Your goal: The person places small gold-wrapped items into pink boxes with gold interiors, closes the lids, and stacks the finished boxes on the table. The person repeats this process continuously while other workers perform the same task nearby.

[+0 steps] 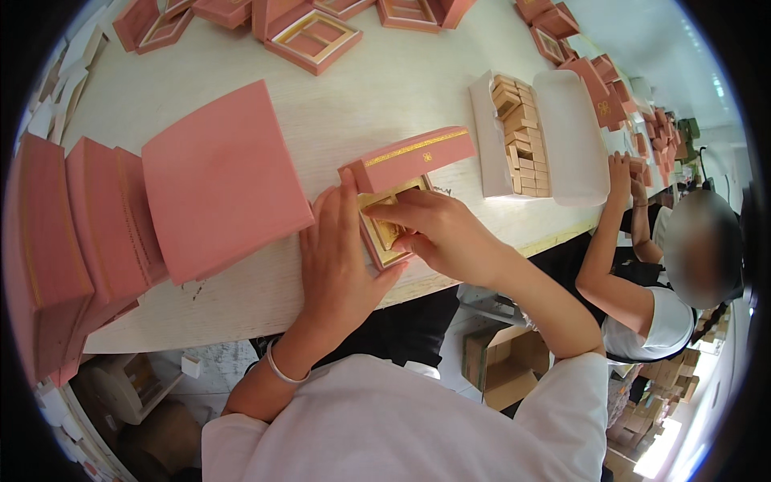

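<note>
In front of me on the table is a small pink gift box (389, 259), its lid (418, 157) tipped back on the far side with a gold strip across it. My left hand (333, 253) grips the box along its left side, fingers stretched toward the lid and thumb at the near corner. Inside the box, the thumb and fingers of my right hand (438, 229) pinch a shiny gold insert (386, 231). My right fingers cover part of the insert and of the box's inside.
Stacked large pink boxes (225, 181) stand at left. Right of the gift box, an open white carton (572, 136) holds several small tan boxes (526, 136). Open pink boxes (313, 40) line the far side. A co-worker's arm (606, 229) reaches in at right. A cardboard box (510, 365) sits below the table.
</note>
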Tool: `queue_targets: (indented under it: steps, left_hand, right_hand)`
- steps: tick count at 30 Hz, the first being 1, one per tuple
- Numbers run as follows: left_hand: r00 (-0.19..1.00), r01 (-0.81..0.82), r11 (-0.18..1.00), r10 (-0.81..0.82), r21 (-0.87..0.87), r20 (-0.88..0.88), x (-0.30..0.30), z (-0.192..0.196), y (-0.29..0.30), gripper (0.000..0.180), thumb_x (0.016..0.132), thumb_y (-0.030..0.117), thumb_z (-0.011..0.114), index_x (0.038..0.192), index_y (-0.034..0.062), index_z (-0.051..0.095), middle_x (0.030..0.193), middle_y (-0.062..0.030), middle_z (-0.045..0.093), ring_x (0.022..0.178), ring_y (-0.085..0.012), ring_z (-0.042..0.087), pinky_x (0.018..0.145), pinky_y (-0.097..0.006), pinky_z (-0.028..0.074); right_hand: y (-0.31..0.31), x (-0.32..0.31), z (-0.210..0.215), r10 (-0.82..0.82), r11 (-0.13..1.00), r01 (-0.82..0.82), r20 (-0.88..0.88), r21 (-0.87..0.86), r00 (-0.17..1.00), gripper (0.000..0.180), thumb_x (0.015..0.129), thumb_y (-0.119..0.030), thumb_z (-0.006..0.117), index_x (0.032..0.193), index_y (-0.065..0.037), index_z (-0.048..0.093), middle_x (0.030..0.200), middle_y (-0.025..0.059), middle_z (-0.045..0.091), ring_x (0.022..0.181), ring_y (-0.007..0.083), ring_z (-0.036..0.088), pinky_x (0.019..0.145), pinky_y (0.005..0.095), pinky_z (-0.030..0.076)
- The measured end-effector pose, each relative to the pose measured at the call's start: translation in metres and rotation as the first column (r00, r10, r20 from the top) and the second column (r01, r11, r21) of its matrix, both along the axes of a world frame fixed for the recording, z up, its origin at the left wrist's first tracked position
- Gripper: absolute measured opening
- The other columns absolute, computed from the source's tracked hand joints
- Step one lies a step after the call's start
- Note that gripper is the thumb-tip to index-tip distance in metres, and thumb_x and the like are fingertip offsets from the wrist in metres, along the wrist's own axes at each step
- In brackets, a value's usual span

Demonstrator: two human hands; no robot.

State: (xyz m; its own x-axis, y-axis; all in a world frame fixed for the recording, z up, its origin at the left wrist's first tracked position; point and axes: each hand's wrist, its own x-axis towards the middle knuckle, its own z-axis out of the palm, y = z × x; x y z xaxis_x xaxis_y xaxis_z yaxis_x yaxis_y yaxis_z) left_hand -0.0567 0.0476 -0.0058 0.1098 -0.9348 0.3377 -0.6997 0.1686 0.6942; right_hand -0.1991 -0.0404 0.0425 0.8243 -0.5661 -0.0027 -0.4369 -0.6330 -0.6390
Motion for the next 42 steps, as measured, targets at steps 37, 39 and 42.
queue_targets:
  steps: [37,39,42]
  left_hand:
    - [0.920,0.227,0.933,-0.300,-0.280,-0.253,0.006,0.013,0.023,0.072,0.079,0.030,0.069,0.132,-0.0028,0.033,0.122,-0.0228,0.049,0.108,-0.0348,0.049,0.087,-0.041,0.040]
    - [0.709,0.268,0.932,-0.362,-0.244,-0.605,-0.008,0.035,0.022,0.053,0.084,0.018,0.064,0.128,-0.0023,0.041,0.108,-0.0160,0.058,0.093,-0.0231,0.058,0.075,-0.030,0.047]
    - [0.394,0.419,0.903,-0.276,-0.096,-0.877,-0.016,0.049,0.016,0.041,0.087,0.006,0.058,0.125,-0.0031,0.045,0.108,-0.0127,0.057,0.093,-0.0147,0.057,0.078,-0.028,0.048]
  right_hand:
    - [0.024,-0.063,0.040,0.213,0.318,0.158,0.233,-0.935,0.949,0.019,0.066,-0.006,0.071,0.083,-0.005,0.063,0.083,0.0062,0.060,0.062,0.0158,0.053,0.052,0.0258,0.043]
    - [0.040,-0.058,0.023,0.256,0.350,0.204,0.303,-0.914,0.918,0.020,0.067,-0.005,0.070,0.084,-0.007,0.061,0.083,0.0048,0.058,0.063,0.0152,0.052,0.054,0.0256,0.042]
    - [0.050,-0.056,0.011,0.263,0.387,0.239,0.355,-0.890,0.897,0.020,0.067,-0.005,0.069,0.085,-0.008,0.061,0.086,0.0048,0.057,0.066,0.0157,0.052,0.056,0.0261,0.043]
